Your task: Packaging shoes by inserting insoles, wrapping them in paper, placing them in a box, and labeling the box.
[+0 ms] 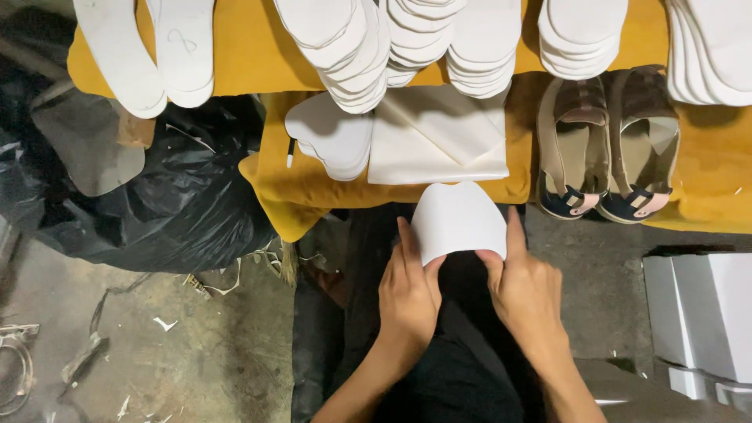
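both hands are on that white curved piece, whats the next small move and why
Probably lay the white piece forward onto the folded white sheet. The left hand and right hand pinch only its lower edge, so it hangs unsupported just short of the yellow table.

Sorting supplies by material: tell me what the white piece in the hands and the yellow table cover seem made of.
White piece, held by left hand and right hand: probably thin foam or card sheet, matte; it curves without creasing.
Yellow table cover: likely suede-like cloth or leather, dull; soft rounded edges.
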